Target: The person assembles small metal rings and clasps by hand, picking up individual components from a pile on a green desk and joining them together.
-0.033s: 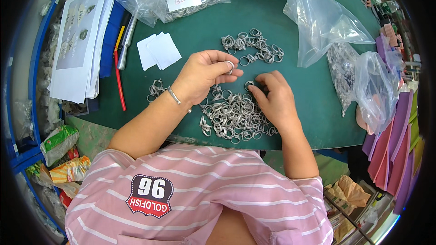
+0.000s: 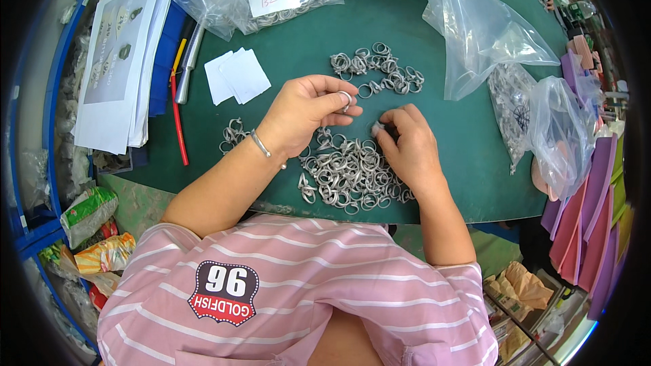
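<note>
My left hand [image 2: 302, 112] is closed, with a grey metal ring [image 2: 346, 102] pinched between thumb and forefinger. Close by on the right, the thumb and forefinger of my right hand [image 2: 413, 149] grip another grey ring [image 2: 377, 128], smeared by motion. Under and between the hands, a big pile of similar rings [image 2: 352, 173] lies on the green tabletop [image 2: 298, 34]. Beyond my left fingertips sits a smaller ring group [image 2: 385, 68]. A few more rings [image 2: 232, 135] lie left of my left wrist, partly hidden behind the forearm.
A clear bag of rings [image 2: 298, 10] with a white label stands at the back. White paper slips [image 2: 247, 76], a red-and-yellow stick [image 2: 180, 118] and paper sheets [image 2: 119, 61] are on the left. Clear plastic bags [image 2: 468, 27] and filled bags [image 2: 508, 95] lie at the right.
My right hand has shifted slightly, and the ring in its fingers has turned and blurred. The left hand's ring has moved a little; the piles look the same.
</note>
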A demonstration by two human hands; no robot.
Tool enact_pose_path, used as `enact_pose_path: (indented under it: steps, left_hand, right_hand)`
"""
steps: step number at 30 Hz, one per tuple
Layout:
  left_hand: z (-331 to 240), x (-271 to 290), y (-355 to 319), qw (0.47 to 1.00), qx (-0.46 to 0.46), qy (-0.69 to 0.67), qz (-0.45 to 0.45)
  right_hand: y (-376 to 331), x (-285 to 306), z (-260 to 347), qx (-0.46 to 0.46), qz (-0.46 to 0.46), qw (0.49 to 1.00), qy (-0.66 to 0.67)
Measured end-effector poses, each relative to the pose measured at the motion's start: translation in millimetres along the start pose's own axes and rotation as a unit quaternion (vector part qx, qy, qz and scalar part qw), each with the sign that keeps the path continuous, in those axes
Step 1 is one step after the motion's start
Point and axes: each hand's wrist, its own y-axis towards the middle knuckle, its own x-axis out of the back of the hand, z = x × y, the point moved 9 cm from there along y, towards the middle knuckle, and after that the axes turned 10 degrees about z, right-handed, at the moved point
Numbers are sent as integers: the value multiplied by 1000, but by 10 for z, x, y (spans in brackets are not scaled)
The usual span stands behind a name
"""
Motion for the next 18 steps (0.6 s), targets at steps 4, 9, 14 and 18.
enact_pose_path:
  steps: [4,9,14,18]
  left_hand:
    - [-54,18,-59,995,-15,94,16]
    - [27,-142,-177,999,-10,-25,43]
    - [210,-263,-227,979,51,-182,75]
    - [290,-302,-248,966,95,-221,91]
  right_hand:
    - [-19,-69,-152,-60,35,979,194]
    - [-73,107,88,57,-42,964,255]
    - [-154,187,156,85,-90,939,321]
    - [-157,268,300,144,-87,947,274]
